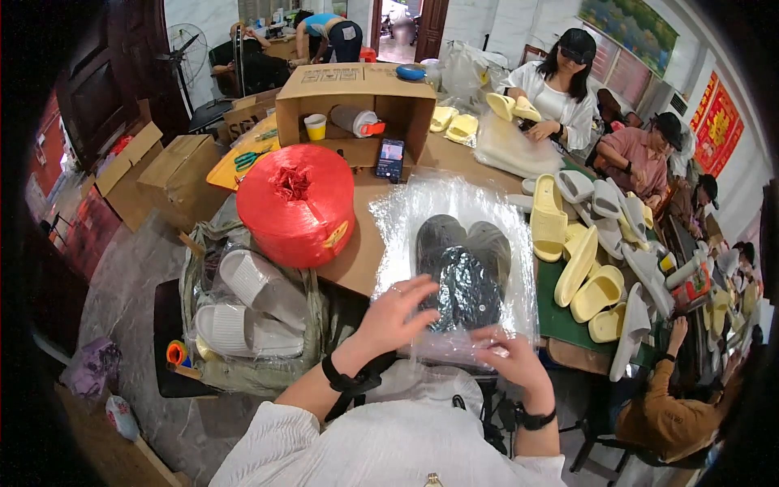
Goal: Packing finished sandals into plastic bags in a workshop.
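A pair of dark slippers [463, 280] lies in a clear plastic bag [519, 296] on top of a pile of similar clear bags, in front of me at the table's near edge. My left hand [395, 315] is over the bag's left side, fingers spread and touching the film by the slippers. At the near edge my right hand [514, 359] has its fingers curled on the bag's folded end. Black bands circle both wrists. To the left of the bag, a big roll of red plastic twine [296, 207] stands near a phone [389, 159].
An open cardboard box [357, 77] at the back holds a cup and a bottle. Loose yellow and grey slippers [596, 294] crowd the right side. Bagged pale slippers [243, 325] fill a sack at left. A person [556, 93] across the table handles yellow slippers; others sit farther right.
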Motion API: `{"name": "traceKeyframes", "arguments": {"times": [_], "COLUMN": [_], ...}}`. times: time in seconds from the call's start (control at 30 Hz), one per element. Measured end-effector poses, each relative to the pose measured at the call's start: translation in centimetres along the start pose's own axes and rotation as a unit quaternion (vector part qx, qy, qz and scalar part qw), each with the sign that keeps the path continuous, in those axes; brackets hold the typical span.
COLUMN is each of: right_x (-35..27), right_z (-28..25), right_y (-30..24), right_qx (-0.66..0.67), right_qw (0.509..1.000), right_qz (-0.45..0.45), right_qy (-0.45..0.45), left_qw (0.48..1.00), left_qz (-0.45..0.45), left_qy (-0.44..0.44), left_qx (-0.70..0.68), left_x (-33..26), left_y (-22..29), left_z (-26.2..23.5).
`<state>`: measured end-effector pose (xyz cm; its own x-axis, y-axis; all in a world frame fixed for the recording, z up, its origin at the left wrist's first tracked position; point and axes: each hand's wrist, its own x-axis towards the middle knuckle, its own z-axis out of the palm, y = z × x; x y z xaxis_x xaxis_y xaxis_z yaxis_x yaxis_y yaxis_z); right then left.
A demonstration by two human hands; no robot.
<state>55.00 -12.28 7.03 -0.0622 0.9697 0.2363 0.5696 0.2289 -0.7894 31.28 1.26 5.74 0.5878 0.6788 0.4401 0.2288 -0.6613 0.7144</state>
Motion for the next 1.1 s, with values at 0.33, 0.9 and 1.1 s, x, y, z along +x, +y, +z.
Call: {"name": "traceKeyframes", "arguments": {"times": [0.33,0.9,1.1], "right_x": [-5.0,-7.0,-5.6], "right_z": [-2.7,-2.1,-2.1], "right_y": [7.0,5.5,3.4], "right_qx": [0.015,0.22,-0.202], "right_qw": [0.917,0.929,0.949], "right_qz": [0.216,0.224,0.082], "right_qy": [0.334,0.194,0.227], "left_qw": [0.953,0.994,0.969], "left_qz": [-0.286,-0.092,0.076], "left_qy": [-0.099,-0.054,-0.102], "left_qx": [-0.011,-0.038,0.211], "left_x": [-1.1,-3.8,-4.2], "left_y": [-1.5,-5.2,-3.4], "left_z": [2.9,-2.7,-3.0]}}
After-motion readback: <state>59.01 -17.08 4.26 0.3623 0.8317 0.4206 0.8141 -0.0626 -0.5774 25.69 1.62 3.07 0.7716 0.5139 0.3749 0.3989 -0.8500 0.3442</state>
